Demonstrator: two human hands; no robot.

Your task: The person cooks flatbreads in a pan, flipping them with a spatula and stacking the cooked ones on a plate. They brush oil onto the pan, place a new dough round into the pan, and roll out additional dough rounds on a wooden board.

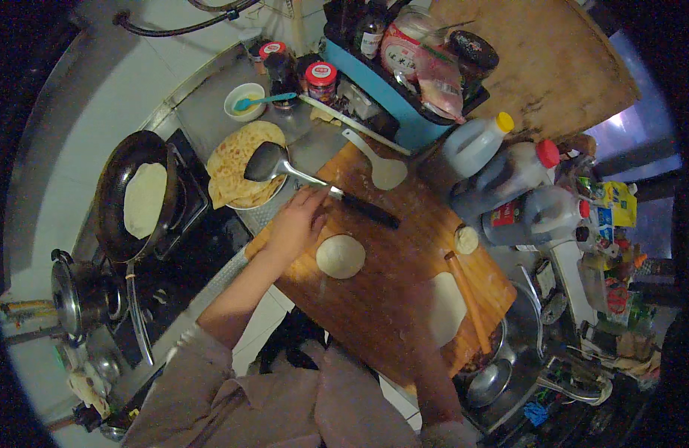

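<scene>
My left hand (302,218) is at the board's left edge, its fingertips at the metal shaft of a turner (302,176); whether they grip it is unclear. The turner's blade lies over a stack of browned flatbreads (246,143), its black handle over the wooden board (378,291). A round piece of dough (341,256) lies beside this hand. My right hand (420,316) is dim and blurred, near a rolled-out dough sheet (448,308) and a wooden rolling pin (470,305). A small dough lump (466,239) lies above the pin. Pale flat dough (146,200) is in the frying pan (112,196).
A white bowl (244,102) with a blue brush stands beyond the flatbreads. Red-lidded jars (321,81) and a blue rack (372,84) line the back. Large plastic bottles (473,145) stand right of the board. A pot (78,294) is at far left, a metal ladle (490,383) at lower right.
</scene>
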